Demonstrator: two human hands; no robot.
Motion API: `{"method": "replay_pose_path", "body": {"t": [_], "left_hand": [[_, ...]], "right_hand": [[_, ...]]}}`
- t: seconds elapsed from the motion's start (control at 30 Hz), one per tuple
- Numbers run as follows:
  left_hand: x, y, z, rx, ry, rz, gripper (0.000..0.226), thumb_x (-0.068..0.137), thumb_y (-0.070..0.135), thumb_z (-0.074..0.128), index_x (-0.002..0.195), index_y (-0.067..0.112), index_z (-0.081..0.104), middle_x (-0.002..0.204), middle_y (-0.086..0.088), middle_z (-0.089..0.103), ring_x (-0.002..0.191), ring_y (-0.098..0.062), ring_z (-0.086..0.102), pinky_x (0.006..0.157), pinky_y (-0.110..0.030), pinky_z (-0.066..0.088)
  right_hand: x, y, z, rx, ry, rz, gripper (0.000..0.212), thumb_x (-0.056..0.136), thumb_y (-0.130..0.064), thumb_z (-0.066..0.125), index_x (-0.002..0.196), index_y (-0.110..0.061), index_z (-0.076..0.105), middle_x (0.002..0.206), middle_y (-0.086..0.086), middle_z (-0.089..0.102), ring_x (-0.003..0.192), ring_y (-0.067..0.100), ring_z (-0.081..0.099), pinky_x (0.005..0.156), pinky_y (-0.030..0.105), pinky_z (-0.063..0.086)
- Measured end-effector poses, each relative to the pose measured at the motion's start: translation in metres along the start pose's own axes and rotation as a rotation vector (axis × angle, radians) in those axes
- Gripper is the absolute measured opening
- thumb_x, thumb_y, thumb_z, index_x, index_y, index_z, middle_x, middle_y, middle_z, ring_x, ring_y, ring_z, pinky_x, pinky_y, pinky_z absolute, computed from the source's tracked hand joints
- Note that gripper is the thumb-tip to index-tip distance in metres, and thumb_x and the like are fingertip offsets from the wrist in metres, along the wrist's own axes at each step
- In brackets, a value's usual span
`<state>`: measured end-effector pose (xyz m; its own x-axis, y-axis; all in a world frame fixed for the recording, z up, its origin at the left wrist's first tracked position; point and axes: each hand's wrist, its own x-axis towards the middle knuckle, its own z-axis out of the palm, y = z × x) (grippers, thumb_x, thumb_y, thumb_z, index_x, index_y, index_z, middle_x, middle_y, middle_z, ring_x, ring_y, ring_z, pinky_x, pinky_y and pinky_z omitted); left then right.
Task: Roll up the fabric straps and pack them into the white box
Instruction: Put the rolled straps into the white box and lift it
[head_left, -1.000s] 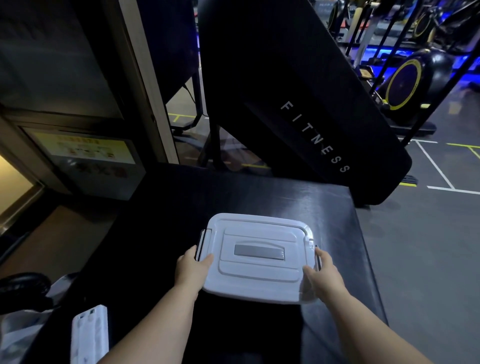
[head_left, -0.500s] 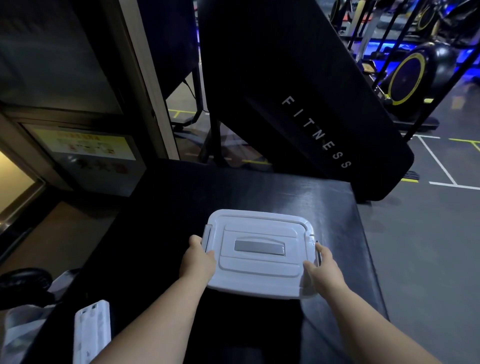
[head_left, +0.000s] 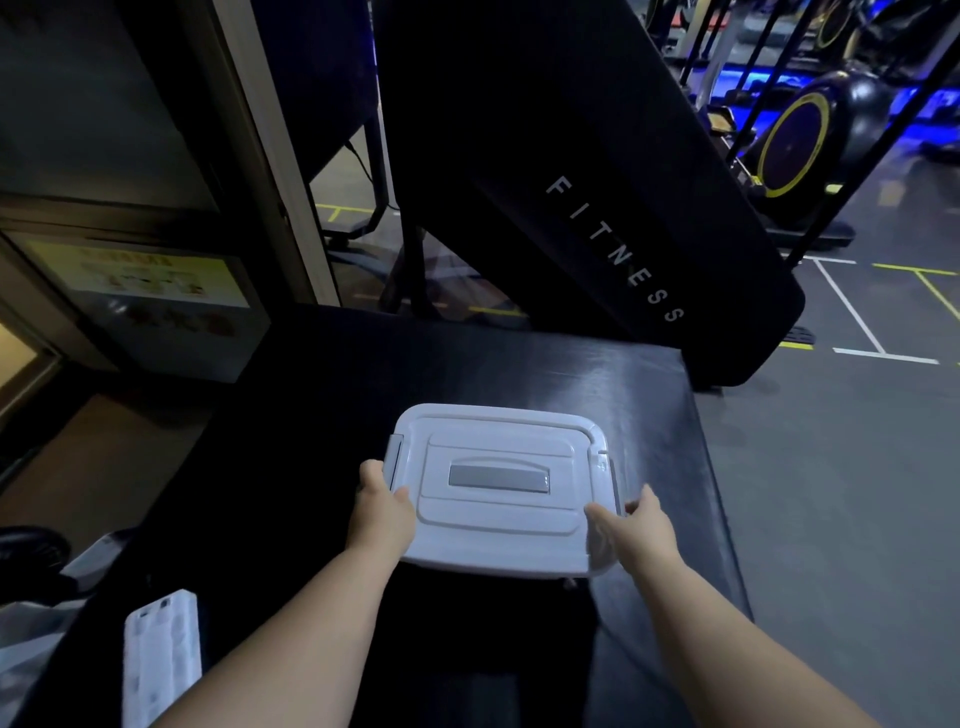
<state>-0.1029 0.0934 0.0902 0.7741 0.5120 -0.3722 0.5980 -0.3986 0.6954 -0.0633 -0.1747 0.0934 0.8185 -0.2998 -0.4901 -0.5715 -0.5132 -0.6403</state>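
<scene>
The closed white box (head_left: 498, 488), on the black bench (head_left: 649, 395), is being gripped at its 2 sides by the left hand (head_left: 384, 512) and right hand (head_left: 641, 527). "FITNESS" is being shown on the black panel (head_left: 571, 156) behind.

A gym is indicated. A black panel (head_left: 613, 249) lettered FITNESS is seen at 12 o'clock, and a yellow-rimmed exercise machine (head_left: 795, 145) at 2 o'clock.

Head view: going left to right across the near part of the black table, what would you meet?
flat white ridged object → left hand → white box → right hand → grey floor
</scene>
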Motion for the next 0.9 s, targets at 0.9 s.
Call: {"method": "replay_pose_path", "body": {"t": [0.9], "left_hand": [[0.001,-0.011,0.001,-0.138,0.021,0.000,0.040,0.099,0.019,0.047,0.137,0.017,0.035,0.121,-0.011,0.057,0.088,-0.027,0.056,0.072,-0.032,0.042]], "right_hand": [[-0.011,0.001,0.003,-0.103,0.067,-0.189,0.018,0.087,-0.026,0.058,0.082,-0.009,0.057,0.071,0.002,0.055,0.065,0.017,0.047,0.057,0.028,0.037]]}}
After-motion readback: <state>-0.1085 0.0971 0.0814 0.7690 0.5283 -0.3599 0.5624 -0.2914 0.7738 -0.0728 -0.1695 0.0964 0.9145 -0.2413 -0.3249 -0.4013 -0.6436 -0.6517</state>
